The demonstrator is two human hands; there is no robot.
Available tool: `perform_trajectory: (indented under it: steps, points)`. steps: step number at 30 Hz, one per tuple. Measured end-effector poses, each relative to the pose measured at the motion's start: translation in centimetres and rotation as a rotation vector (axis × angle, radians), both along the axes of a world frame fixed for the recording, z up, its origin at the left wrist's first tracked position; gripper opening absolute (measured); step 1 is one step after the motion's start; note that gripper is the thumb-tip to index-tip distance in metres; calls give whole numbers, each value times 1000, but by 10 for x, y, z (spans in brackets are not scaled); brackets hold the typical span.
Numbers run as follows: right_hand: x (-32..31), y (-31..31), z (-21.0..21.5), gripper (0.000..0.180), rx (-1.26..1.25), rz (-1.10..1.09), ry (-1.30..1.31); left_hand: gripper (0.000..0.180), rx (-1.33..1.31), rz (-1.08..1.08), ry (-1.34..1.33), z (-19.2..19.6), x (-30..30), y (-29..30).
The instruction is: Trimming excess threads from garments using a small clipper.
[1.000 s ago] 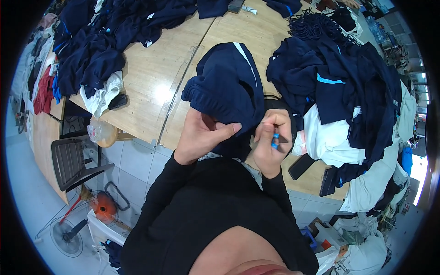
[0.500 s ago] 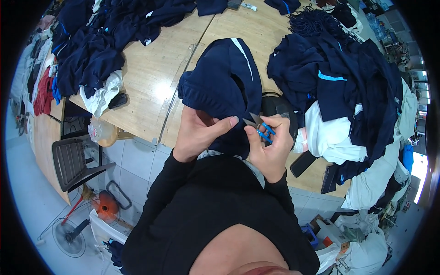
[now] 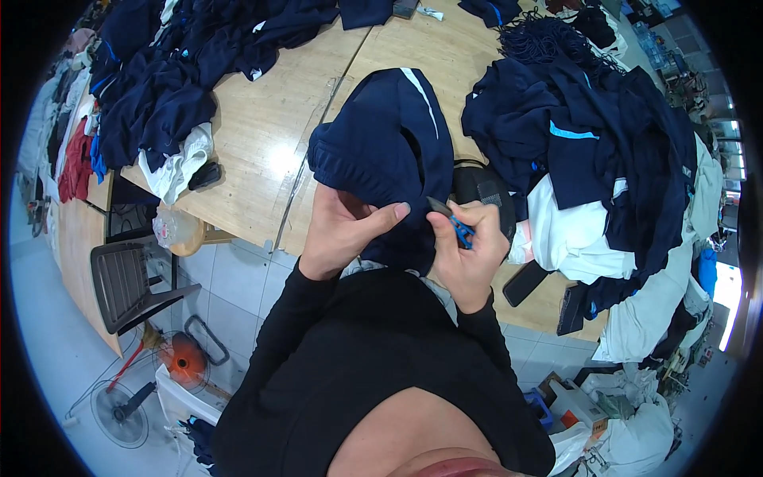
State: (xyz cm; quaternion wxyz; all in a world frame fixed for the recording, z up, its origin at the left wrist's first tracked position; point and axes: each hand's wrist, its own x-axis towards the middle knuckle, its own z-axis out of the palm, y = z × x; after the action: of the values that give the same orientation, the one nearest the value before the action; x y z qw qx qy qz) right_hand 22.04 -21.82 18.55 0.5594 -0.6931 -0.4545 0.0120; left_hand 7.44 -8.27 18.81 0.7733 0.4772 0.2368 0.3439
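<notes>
A navy garment with a white stripe [image 3: 389,143] lies over the near edge of a wooden table [image 3: 262,151]. My left hand [image 3: 342,230] pinches its lower hem, thumb on top of the fabric. My right hand [image 3: 469,254] grips small blue-handled thread snips [image 3: 449,219], their metal blades pointing left at the hem beside my left thumb. Both black sleeves rise from the lower edge.
Heaps of navy and white clothing sit at the right [image 3: 604,159] and the far left [image 3: 167,79] of the table. Two dark flat objects [image 3: 524,282] lie near the right front edge. A black chair [image 3: 127,278], a floor fan [image 3: 119,413] and an orange tool [image 3: 187,358] stand on the tiled floor.
My right hand has turned the snips from upright in the fist so the blades point at the hem. My left hand has shifted its pinch on the fabric slightly.
</notes>
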Motion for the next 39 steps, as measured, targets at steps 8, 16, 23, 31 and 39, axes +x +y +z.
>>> perform_trajectory:
  steps: [8, 16, 23, 31, 39]
  points:
    - [25, -16, -7, 25, 194, -174, 336, 85, -529, -203, -670, -33, -5, 12]
    - [14, -26, -16, 29, 107, -67, 460, 81, 76, -336, -215, 21, -18, 34]
    - [2, -16, 2, 37, 43, 29, 409, 78, 532, -432, 220, 59, -20, 31]
    - [1, -10, 31, 34, 9, 90, 114, 75, 1045, -540, 692, 99, 10, 33]
    - [-3, -3, 30, 39, 43, 171, 204, 73, 1157, -540, 751, 92, 10, 28]
